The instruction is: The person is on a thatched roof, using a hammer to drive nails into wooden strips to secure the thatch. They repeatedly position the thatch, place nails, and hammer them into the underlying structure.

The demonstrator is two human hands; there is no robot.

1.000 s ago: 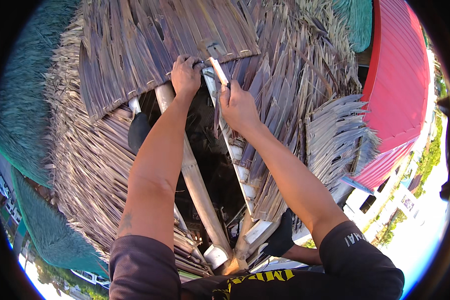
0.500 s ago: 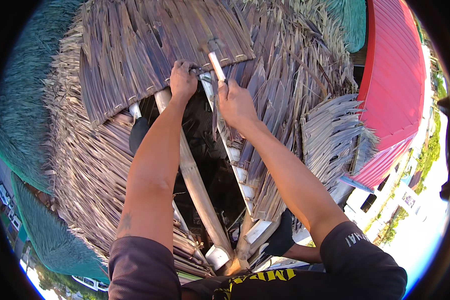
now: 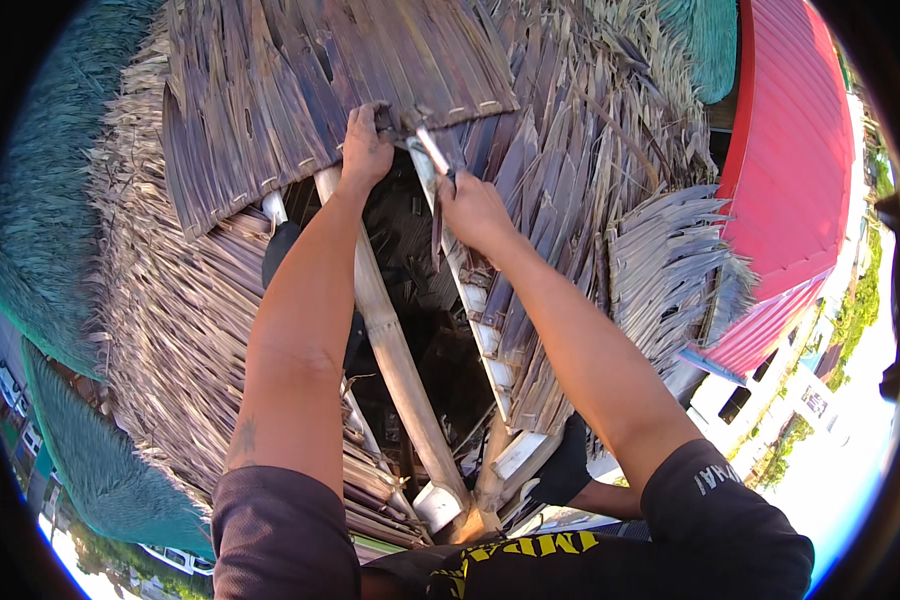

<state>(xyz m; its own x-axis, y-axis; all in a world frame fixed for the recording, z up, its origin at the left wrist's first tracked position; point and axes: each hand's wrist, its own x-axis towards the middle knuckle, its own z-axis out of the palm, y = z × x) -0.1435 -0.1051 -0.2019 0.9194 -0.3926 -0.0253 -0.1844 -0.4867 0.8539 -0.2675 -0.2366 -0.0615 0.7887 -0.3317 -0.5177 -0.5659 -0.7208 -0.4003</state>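
My right hand [image 3: 473, 212] is closed round the pale handle of a hammer [image 3: 432, 150]. The hammer's head is down at the lower edge of a brown palm-leaf thatch panel [image 3: 270, 95], close to the fingers of my left hand [image 3: 368, 150]. Those left fingers are bent together at the panel's stitched edge; what they pinch, if anything, is too small to make out. Under that edge run a round bamboo pole [image 3: 400, 360] and a pale rafter [image 3: 492, 365], which come together low in the view near my body.
Between the poles gapes a dark opening [image 3: 420, 290] in the roof. Layered dry thatch [image 3: 170, 330] slopes away on the left, with more loose leaves [image 3: 670, 250] on the right. Beyond are a red metal roof [image 3: 790, 150] and green thatched roofs [image 3: 50, 220].
The hammer has swung down, its head now lower and nearer the left fingers. My left hand has shifted slightly upward, its fingers still at the panel's edge.
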